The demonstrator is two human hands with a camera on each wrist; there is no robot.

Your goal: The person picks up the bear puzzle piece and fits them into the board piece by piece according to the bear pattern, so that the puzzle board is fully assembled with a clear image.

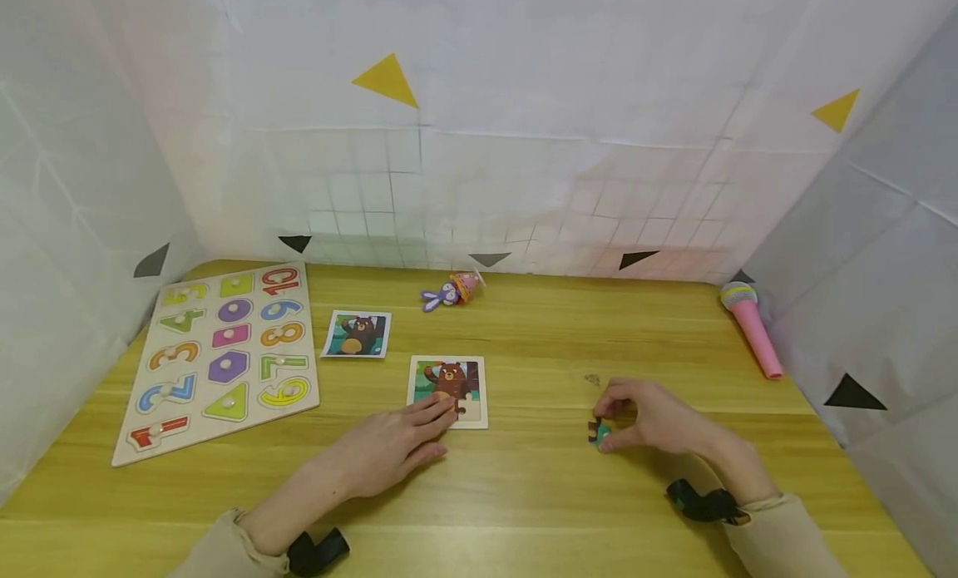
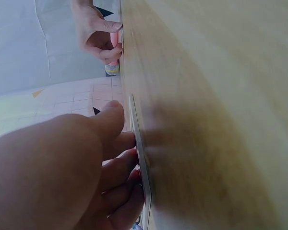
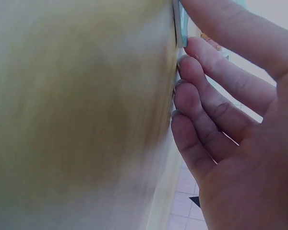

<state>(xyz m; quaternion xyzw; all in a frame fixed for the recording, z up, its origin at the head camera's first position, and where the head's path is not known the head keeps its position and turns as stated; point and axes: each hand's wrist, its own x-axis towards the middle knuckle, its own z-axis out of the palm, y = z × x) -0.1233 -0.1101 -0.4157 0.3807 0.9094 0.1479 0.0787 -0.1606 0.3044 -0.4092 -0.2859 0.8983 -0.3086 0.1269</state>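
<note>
A square bear jigsaw puzzle [image 1: 479, 378] lies in a pale frame near the middle of the table, with a bare gap at its lower right. My left hand [image 1: 389, 449] rests its extended fingers on the puzzle's lower left part, covering some of it. The left wrist view shows those fingertips on top of the board's thin edge [image 2: 143, 158]. Well to the right, my right hand [image 1: 659, 416] pinches a small green and brown puzzle piece [image 1: 602, 434] between thumb and finger. In the right wrist view the piece [image 3: 181, 33] is low at the tabletop, partly hidden by the thumb.
Behind the puzzle to the left lies a bear picture card [image 1: 358, 335]. A wooden number board [image 1: 187, 337] fills the left side. A purple bunny toy [image 1: 452, 292] lies at the back, and a pink microphone [image 1: 758, 333] at the right edge. White sheets [image 1: 524, 79] enclose the table.
</note>
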